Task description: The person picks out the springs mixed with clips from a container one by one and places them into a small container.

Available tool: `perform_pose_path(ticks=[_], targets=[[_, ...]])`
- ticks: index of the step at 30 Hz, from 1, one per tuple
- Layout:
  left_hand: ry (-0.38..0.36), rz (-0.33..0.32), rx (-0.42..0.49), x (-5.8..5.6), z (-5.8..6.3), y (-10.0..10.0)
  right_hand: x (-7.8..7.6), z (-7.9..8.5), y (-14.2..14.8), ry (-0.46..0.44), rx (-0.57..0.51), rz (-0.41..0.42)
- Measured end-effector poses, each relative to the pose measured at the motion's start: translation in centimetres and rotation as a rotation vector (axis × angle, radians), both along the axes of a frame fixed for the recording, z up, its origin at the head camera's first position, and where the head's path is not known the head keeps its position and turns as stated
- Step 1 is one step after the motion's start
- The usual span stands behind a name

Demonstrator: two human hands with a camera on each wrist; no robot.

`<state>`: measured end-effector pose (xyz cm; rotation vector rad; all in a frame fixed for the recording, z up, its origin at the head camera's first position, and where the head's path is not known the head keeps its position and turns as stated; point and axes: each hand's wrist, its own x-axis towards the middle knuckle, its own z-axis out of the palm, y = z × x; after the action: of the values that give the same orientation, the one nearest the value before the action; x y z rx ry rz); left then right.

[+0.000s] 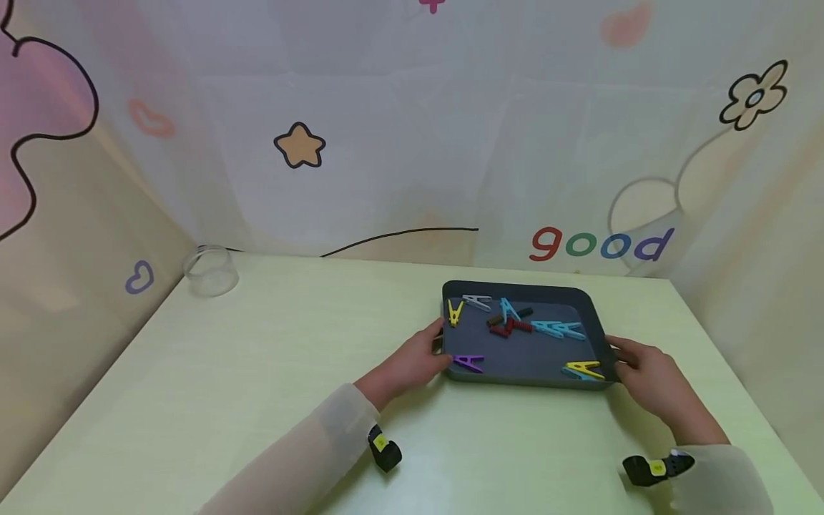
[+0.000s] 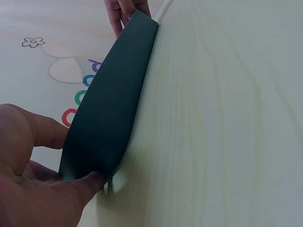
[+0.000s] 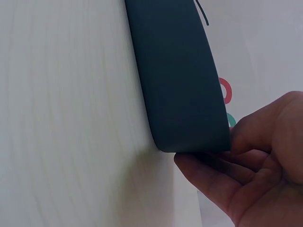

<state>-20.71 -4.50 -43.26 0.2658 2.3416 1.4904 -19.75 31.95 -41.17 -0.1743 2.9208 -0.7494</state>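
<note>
A dark grey tray (image 1: 515, 372) is held at its two short ends on the right part of the table. My left hand (image 1: 418, 361) grips the left end, and a thumb and fingers bracket that end in the left wrist view. The right end is pinched by my right hand (image 1: 653, 379). Inside the tray lie several clothespins: a purple clothespin (image 1: 468, 363) near the left thumb, a yellow clothespin (image 1: 454, 313) at the left, a pale clothespin (image 1: 477, 301), several blue ones and another yellow clothespin (image 1: 584, 369). Among them are short dark red pieces (image 1: 499, 331) and brown pieces.
A clear round container (image 1: 211, 272) stands at the far left corner of the pale table (image 1: 290, 336). Behind the table hangs a printed curtain (image 1: 386, 143) with a star, a flower and the word "good". Each sleeve carries a small black strap device (image 1: 385, 450).
</note>
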Motion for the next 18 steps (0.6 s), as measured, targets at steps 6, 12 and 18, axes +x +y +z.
perform_pose_path(ticks=[6,12,18], targets=[[0.011,-0.010,0.033,0.12,-0.04,-0.38,0.13,0.09,-0.27,-0.009,0.007,0.012],[0.001,-0.007,0.055,0.24,0.08,-0.62,0.26,0.19,-0.40,-0.009,0.010,0.016],[-0.018,0.002,0.040,0.63,0.11,-0.93,0.51,0.12,-0.56,-0.024,-0.001,0.019]])
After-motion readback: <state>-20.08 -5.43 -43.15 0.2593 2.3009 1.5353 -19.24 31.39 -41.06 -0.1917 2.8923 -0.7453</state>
